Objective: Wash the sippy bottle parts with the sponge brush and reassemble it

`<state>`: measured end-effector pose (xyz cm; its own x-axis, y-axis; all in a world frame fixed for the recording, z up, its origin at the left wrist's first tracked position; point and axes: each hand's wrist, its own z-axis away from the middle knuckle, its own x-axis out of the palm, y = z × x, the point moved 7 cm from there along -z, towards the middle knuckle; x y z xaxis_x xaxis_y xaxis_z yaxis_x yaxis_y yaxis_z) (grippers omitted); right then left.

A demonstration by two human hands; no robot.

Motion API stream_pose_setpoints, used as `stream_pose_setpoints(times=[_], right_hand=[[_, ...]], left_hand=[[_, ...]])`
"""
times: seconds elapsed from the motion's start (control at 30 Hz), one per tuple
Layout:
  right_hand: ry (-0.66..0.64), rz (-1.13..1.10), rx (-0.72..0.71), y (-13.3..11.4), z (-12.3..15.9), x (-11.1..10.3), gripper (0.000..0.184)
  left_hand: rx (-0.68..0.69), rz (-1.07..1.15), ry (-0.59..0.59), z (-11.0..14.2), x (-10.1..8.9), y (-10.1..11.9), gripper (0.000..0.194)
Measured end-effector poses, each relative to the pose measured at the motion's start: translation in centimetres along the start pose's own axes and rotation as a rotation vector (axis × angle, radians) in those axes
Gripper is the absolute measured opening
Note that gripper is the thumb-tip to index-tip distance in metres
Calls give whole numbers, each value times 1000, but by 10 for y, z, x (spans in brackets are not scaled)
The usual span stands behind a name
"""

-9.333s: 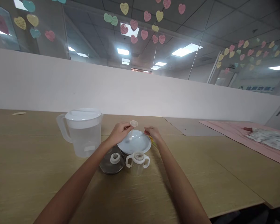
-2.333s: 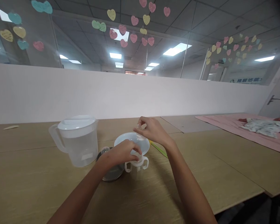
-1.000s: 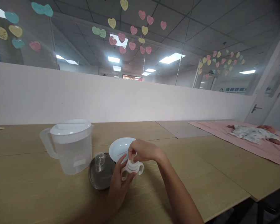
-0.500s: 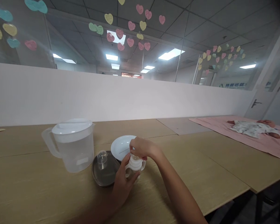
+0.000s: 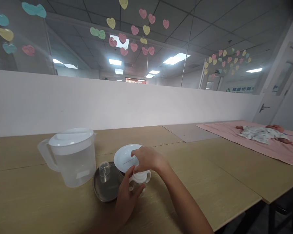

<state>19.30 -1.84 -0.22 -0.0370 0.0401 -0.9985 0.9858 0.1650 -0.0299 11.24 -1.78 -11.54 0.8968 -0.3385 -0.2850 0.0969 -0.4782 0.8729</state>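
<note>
My left hand [image 5: 128,195] is wrapped round a clear baby bottle [image 5: 141,177] with a white collar and side handles, held just above the table near the plate. Over the bottle's top lies my right hand [image 5: 147,159], its fingers curled about the upper end and hiding the teat. A white plate or lid [image 5: 123,159] is just behind my hands. To their left, a clear dome-shaped cap [image 5: 104,171] rests on a round dark metal tray [image 5: 104,191].
A lidded translucent pitcher [image 5: 75,162] stands left of the tray. On the wooden table's [image 5: 197,182] far right, a baby doll [image 5: 258,134] in patterned clothes lies on a pink cloth [image 5: 224,133]. A white half-wall [image 5: 127,104] with glass above runs along the back.
My right hand has shifted from a pinch at the bottle's teat to covering its top, its fingers now reaching further left. My left hand still holds the bottle. The view has moved slightly.
</note>
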Motion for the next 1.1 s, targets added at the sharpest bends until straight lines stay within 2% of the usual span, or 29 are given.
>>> stream_pose_setpoints(times=[0.3, 0.37, 0.43, 0.53, 0.6, 0.67, 0.77, 0.87, 0.97, 1.1], right_hand=[[-69, -75, -110, 2, -3, 14, 69], [-53, -80, -134, 2, -1, 18, 68], [43, -81, -105, 2, 3, 19, 65], [234, -113, 54, 7, 10, 23, 53], [342, -161, 171, 13, 15, 30, 43], [477, -224, 207, 19, 19, 39, 38], [727, -303, 95, 23, 26, 49, 27], [908, -352, -50, 27, 33, 60, 23], [976, -382, -156, 28, 37, 67, 20], [968, -445, -216, 26, 35, 71, 17]], left_hand=[[-19, 35, 29, 0, -1, -7, 56], [-17, 26, 28, 0, 0, -8, 56], [-12, 3, 47, -1, -1, -8, 56], [-9, -18, 70, -1, -2, -8, 58], [2, -17, 74, -1, -3, -8, 60], [23, -15, 80, -1, -3, -6, 60], [56, -26, 91, 0, -4, -6, 56], [88, -34, 91, 0, -3, -9, 57], [95, -35, 77, 0, -2, -11, 55], [46, -20, 41, 0, 0, -13, 55]])
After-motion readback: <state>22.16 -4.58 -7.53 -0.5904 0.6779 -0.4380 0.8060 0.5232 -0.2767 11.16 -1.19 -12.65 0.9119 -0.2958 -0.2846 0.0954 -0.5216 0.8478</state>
